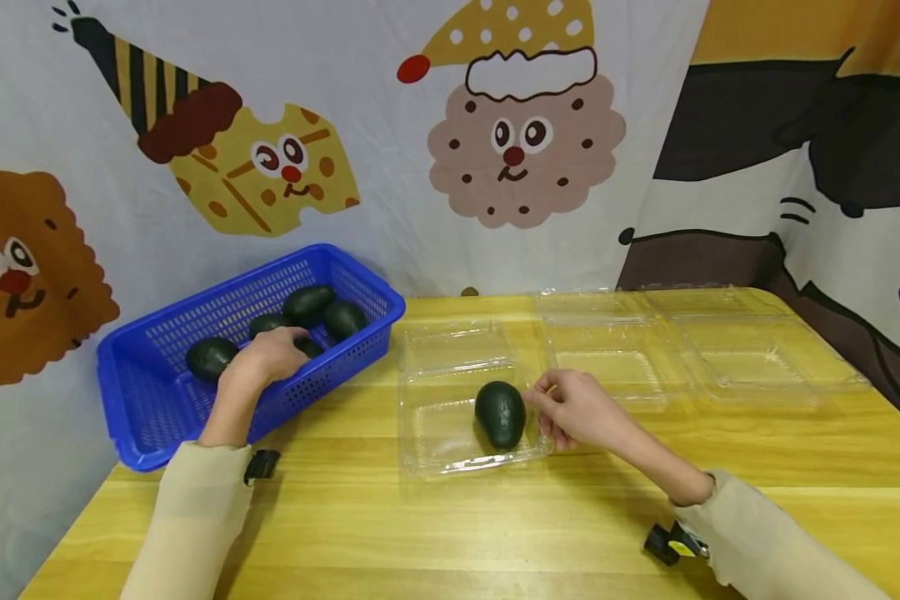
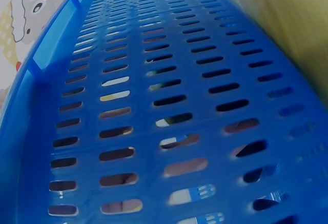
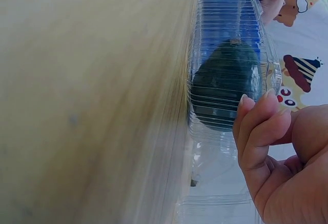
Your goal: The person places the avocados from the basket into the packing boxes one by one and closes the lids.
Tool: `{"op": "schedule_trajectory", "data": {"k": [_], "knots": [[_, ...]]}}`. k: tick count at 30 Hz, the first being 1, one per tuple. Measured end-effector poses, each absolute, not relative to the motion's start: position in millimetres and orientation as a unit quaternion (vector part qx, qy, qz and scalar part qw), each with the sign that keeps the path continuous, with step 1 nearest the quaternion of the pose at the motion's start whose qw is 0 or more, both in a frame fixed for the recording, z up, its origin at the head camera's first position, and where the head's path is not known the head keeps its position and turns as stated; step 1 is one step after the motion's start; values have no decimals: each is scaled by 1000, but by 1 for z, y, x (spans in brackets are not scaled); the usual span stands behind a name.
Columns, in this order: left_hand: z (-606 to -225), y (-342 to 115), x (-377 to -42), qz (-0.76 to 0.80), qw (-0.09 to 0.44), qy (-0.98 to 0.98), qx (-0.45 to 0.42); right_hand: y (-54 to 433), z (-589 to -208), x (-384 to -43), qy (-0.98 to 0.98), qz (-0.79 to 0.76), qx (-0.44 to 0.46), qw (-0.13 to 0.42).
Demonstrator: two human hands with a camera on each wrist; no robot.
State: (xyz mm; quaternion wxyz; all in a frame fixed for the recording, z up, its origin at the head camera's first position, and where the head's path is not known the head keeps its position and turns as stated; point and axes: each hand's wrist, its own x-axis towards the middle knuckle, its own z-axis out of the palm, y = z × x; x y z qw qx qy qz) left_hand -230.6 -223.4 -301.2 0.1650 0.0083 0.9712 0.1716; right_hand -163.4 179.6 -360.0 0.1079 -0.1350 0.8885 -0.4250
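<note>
Left hand (image 1: 273, 354) dips over the near side of a blue basket (image 1: 367, 346), next to an avocado (image 1: 311, 347); its fingertips are mostly hidden, so I cannot tell whether it grips that fruit. Right hand (image 1: 577, 408) has its fingers bent and pinches the right rim of a clear plastic box (image 1: 442, 429) between thumb and fingertips. Inside this box, against its right side, lies a single dark green avocado (image 1: 500, 414). Four more avocados (image 1: 212, 358) lie in the basket, one to the left of the left hand and three beyond it. Two other clear boxes (image 1: 603, 367) stand open side by side on the wooden table (image 1: 390, 533), farther right, before a cartoon-printed cloth (image 1: 390, 167)
</note>
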Motion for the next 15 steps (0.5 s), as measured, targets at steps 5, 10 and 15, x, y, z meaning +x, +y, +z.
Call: {"op": "schedule_trajectory", "data": {"k": [5, 10, 15], "knots": [[-300, -222, -228, 175, 139, 975, -1, 181, -360, -163, 888, -425, -137, 107], [-297, -223, -225, 200, 118, 973, -3, 181, -361, -163, 888, -425, -138, 107], [-293, -224, -224, 232, 116, 966, -4, 181, -360, -164, 888, -426, -138, 109]]}}
